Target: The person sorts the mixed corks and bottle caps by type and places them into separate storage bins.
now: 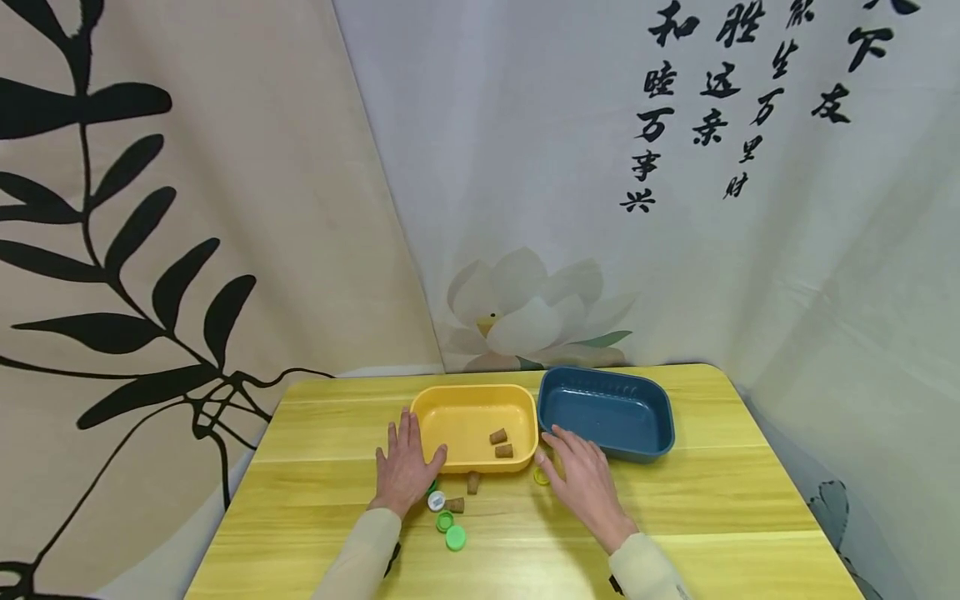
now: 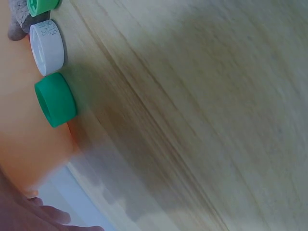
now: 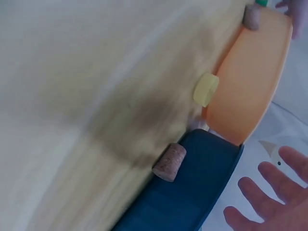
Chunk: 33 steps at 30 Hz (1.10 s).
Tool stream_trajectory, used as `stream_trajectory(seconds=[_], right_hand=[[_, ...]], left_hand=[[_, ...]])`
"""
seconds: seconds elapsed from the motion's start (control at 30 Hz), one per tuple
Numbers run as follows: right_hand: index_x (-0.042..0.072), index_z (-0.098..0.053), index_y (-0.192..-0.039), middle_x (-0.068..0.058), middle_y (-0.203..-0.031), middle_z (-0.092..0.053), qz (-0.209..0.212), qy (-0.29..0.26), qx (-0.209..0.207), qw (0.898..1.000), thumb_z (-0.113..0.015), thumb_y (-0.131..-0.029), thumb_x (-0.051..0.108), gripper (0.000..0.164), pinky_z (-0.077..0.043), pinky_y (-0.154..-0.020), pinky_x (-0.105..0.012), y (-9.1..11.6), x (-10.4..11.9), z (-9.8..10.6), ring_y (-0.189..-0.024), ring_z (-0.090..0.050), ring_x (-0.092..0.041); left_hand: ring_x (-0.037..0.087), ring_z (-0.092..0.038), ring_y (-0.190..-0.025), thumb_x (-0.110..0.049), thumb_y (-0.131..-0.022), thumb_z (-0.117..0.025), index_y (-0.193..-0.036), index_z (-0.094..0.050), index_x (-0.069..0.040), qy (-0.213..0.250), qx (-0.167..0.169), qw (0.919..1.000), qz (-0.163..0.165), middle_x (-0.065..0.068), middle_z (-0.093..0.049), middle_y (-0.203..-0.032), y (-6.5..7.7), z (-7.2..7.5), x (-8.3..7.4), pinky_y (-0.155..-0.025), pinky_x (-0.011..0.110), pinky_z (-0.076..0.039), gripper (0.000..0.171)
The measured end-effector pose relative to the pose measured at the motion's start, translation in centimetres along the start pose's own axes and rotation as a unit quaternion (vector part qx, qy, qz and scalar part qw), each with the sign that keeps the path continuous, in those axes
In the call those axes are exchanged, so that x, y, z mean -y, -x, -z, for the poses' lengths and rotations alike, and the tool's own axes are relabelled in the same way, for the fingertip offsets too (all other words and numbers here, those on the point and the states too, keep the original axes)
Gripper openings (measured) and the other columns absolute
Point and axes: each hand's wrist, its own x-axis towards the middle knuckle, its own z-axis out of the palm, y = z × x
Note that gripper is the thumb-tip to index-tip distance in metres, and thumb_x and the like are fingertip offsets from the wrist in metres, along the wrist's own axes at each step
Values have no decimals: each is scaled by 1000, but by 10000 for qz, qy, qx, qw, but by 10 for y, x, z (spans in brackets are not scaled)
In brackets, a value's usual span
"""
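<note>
My left hand (image 1: 403, 468) lies along the left side of the yellow tray (image 1: 476, 462), fingers straight and spread at its rim. Two corks (image 1: 504, 451) sit inside that tray. By its near left corner are a white cap (image 1: 437, 501), several green caps (image 1: 455, 537) and more corks (image 1: 454, 505). My right hand (image 1: 587, 482) hovers at the near left corner of the blue tray (image 1: 645, 451), fingers loosely extended and holding nothing. A yellow cap (image 3: 206, 90) stands against the yellow tray, and a cork (image 3: 169, 162) stands by the blue tray in the right wrist view.
Both trays stand side by side at the far part of the wooden table (image 1: 738, 500). A cloth backdrop (image 1: 525, 167) with printed leaves, a flower and writing hangs right behind the table's far edge.
</note>
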Motion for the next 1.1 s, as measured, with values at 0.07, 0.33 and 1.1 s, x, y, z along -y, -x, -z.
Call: stream_trajectory(seconds=[0.07, 0.33, 1.1], right_hand=[[16, -63, -129, -7, -138, -55, 77, 111, 47, 9999, -54, -98, 44, 43, -38, -100, -57, 5, 0, -1, -122, -52, -32], [14, -64, -126, -8, -133, -58, 480, 315, 76, 9983, -57, -95, 46, 45, -39, -98, -58, 20, 0, -7, -119, -54, -31], [17, -62, -128, -10, -135, -56, 465, 938, 429, 9936, -58, -92, 52, 51, -35, -99, -63, 35, -5, -18, -122, -50, -38]], left_hand=[[42, -10, -144, -62, -94, -44, -155, -9, -3, 1, -6, 10000, -6, 10, -2, -162, 0, 0, 0, -102, 74, -17, 92], [41, -11, -144, -66, -93, -39, -155, -9, -3, 17, -44, 10000, -11, 9, -1, -162, 1, 1, 0, -102, 73, -18, 93], [42, -12, -143, -59, -94, -48, -154, -12, -2, 50, -30, 10000, 9, 10, -3, -162, 1, 2, -1, -102, 73, -18, 90]])
